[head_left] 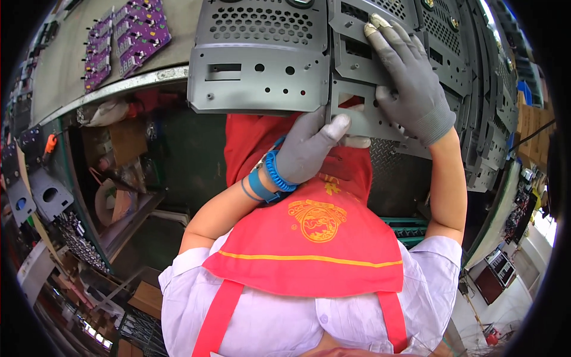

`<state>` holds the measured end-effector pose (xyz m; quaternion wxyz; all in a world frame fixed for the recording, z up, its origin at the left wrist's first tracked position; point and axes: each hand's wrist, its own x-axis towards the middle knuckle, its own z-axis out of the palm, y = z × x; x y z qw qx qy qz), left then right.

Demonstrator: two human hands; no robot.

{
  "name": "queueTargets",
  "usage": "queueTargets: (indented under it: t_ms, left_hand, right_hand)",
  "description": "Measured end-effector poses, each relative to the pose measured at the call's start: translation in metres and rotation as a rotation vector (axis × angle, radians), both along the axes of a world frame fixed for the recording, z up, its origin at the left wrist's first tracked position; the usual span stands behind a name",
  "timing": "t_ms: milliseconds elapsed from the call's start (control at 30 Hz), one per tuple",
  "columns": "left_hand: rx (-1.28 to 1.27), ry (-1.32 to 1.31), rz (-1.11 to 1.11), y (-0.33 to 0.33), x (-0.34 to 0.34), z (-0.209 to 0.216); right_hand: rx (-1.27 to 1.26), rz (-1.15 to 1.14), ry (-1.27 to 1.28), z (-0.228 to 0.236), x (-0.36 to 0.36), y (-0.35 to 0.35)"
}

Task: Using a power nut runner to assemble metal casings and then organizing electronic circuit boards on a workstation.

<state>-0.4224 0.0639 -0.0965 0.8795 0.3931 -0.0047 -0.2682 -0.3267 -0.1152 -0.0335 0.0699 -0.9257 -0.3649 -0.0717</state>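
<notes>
The work in hand looks to be partway through a batch of grey perforated sheet-metal panels. The panel being handled [370, 124] sits at the near end of the overlapping group, between a broad panel [238, 92] on the left and a close-packed row of similar panels [450, 74] on the right, its near end reaching out over the person's lap. The left hand [306, 146], in a grey glove with pale fingertips, is closed on the near edge of that panel: thumb over the top, fingers underneath, one showing through the cutout. The right hand [416, 80], gloved alike, lies with its fingers outstretched and close together across the upper part of the group, thumb near the cutout; it does not appear clenched round anything, though its palm hides what lies beneath. As for what is done, the panels have their slots and holes formed, several carry small studs, and some have round fittings [300, 3] at the far end. As for what is left, the purple circuit boards [143, 35] lie apart on the bench [59, 83], and none shows on the visible panel faces, so any fitting of them seems undone. Whether the gripped panel is being lined up, lifted or checked cannot be told from this view.
</notes>
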Motion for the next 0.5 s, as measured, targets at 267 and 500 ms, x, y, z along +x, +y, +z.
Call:
queueTargets:
  t_ms: [267,500]
  left_hand:
    - [-0.113,0.224,0.167,-0.011,0.003,-0.018]
    - [0.769,-0.273,-0.603,0.045,0.000,0.065]
  right_hand:
    - [0.164,0.060,0.211,0.013,0.016,-0.020]
    - [0.239,-0.071,0.193,0.012,0.039,-0.071]
